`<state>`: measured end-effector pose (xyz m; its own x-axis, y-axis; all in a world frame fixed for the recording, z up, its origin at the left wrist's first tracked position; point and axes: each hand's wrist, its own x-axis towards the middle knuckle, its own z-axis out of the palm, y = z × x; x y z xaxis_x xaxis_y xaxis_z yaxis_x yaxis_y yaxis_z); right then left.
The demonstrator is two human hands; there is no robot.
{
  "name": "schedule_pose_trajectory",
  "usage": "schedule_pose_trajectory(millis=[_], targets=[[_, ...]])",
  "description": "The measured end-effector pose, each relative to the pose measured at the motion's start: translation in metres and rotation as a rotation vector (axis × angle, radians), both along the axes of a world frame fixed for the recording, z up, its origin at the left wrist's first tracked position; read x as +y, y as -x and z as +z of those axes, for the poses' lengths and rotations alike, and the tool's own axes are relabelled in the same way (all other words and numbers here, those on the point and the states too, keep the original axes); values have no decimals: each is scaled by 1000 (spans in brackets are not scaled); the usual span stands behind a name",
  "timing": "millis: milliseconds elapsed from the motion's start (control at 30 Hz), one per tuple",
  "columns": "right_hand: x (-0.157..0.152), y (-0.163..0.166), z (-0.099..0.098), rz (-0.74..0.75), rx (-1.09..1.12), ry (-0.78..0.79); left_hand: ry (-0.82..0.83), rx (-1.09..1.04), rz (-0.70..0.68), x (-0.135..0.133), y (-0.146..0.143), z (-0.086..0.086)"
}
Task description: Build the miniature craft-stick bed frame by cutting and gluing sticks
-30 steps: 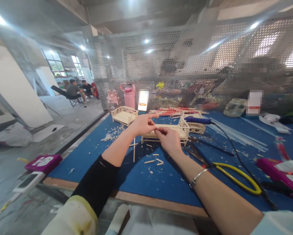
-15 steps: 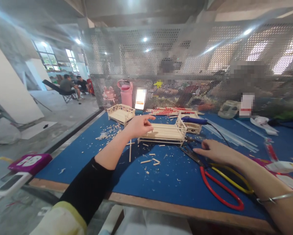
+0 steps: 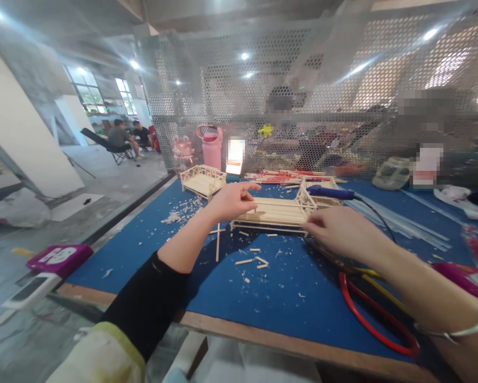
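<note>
A bed-shaped model of pale wooden sticks (image 3: 277, 213) stands on the blue mat (image 3: 231, 298). My left hand (image 3: 231, 201) is closed on the model's left end, with the index finger stretched over the top rail. My right hand (image 3: 340, 234) has its fingers curled, and their tips are at the model's right lower corner. It lies over the head of the cutters, whose red handle (image 3: 377, 322) loops out behind it toward me. What the right fingers hold underneath is hidden.
A second stick bed (image 3: 203, 181) and a third stick bed (image 3: 322, 189) stand farther back. A blue corded tool (image 3: 330, 193), red sticks (image 3: 287, 178), a pink bottle (image 3: 212, 146), clear rods (image 3: 414, 226) and wood chips (image 3: 179, 213) are around. A purple box (image 3: 59, 258) sits left. People work behind the mesh screen (image 3: 343, 106).
My right hand let go of the model's front rail, swung right to the cutters, and now sits back by the model's right end. The left hand stayed on the left end.
</note>
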<state>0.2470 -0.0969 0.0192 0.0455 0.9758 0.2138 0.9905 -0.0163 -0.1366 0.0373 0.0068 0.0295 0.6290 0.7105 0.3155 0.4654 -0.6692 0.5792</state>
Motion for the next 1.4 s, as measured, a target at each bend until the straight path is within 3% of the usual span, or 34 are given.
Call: schedule_pose_trajectory(millis=[67,133,300,433,600,700,933,1400], targets=[[8,32,0,144,308,-12,-4,-2,-1,1,0,0],[21,56,-7,119,649,-24,-16,0,3,2,1,-1],[46,77,-34,65,907,-95,-23,-25,-23,4,0,-6],[49,78,-41,43,1042,-112,14,-114,-50,6,-1,-9],[48,79,-42,47,1155,-115,85,-423,44,13,1,-11],[49,79,-43,59,1184,-115,137,-480,119,17,5,-14],[47,81,-41,71,1211,-95,69,-319,71,9,6,-17],[48,80,-43,92,1192,-97,38,-222,10,5,2,-20]])
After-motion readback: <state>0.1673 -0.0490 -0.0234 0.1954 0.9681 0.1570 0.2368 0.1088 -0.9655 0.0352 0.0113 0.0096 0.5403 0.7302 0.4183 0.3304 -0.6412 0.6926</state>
